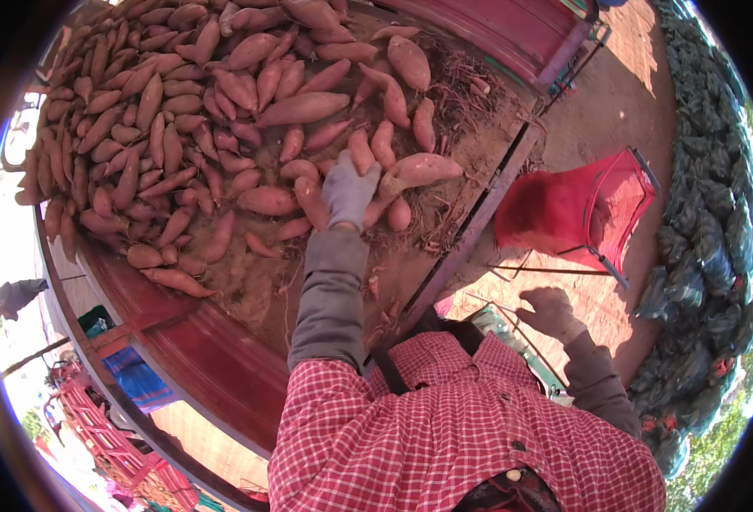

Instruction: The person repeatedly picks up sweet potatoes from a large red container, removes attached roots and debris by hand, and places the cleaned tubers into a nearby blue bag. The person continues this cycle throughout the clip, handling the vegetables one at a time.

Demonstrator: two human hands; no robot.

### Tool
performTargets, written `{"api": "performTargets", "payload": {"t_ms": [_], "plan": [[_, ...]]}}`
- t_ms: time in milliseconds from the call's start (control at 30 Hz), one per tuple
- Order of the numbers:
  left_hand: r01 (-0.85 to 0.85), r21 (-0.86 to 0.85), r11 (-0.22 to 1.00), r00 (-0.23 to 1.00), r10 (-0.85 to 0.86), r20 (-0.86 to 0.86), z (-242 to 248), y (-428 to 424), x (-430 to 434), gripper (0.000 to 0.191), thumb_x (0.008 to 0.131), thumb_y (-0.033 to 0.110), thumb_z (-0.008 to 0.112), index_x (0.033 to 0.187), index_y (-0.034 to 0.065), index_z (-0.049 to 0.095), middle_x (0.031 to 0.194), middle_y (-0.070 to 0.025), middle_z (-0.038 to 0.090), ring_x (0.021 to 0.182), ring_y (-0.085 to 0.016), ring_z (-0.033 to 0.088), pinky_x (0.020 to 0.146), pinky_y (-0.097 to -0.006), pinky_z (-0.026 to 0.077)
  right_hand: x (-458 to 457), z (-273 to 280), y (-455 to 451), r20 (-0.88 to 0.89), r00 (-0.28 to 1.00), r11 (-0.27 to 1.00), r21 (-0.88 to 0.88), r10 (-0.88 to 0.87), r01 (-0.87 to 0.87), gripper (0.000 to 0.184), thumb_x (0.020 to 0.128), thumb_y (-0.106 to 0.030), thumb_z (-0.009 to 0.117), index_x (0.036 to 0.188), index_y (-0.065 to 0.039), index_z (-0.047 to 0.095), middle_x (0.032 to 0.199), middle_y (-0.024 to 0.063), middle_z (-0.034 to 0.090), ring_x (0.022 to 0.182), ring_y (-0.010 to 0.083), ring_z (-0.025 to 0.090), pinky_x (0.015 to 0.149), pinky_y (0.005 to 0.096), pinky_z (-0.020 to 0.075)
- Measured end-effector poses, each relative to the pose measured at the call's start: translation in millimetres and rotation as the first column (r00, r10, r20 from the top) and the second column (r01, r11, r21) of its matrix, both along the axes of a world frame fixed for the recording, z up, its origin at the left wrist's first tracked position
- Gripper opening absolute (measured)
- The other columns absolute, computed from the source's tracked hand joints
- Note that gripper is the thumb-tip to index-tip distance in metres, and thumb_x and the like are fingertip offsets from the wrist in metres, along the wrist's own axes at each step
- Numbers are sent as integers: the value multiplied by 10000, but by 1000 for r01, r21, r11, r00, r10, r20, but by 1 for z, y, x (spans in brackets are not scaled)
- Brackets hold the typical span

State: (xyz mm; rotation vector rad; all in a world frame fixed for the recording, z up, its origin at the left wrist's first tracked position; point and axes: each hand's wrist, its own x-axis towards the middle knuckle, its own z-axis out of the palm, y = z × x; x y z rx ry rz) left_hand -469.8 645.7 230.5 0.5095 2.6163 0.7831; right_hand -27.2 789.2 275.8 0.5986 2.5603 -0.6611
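My left hand (349,189), in a pale glove, reaches over a bed of sweet potatoes and grips the near end of a sweet potato (361,148). Close to its right lie a larger curved sweet potato (421,171) and a small rounded one (399,214). My right hand (552,313), also gloved, is held in the air off the bed's edge, with nothing in it and its thumb apart from loosely bent fingers. Beyond it, a red mesh bag (543,208) is stretched on a metal frame (607,265). What the bag holds is mostly hidden.
A large heap of sweet potatoes (152,109) covers the far left. Thin roots and soil (472,96) litter the bed by its metal edge (479,208). Red side panels (216,358) border it. Many filled dark green mesh bags (703,224) line the right side.
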Motion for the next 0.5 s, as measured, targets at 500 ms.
{"api": "performTargets", "payload": {"t_ms": [500], "plan": [[232, -281, 931, 907, -312, -284, -8, -13, -127, 546, 864, 349, 702, 1365, 158, 598, 1158, -141, 676, 1141, -368, 634, 937, -513, 487, -349, -113, 38, 94, 994, 879, 467, 56, -93, 358, 864, -167, 679, 1179, -1, 637, 1077, 176, 715, 998, 332, 725, 807, 442, 583]]}}
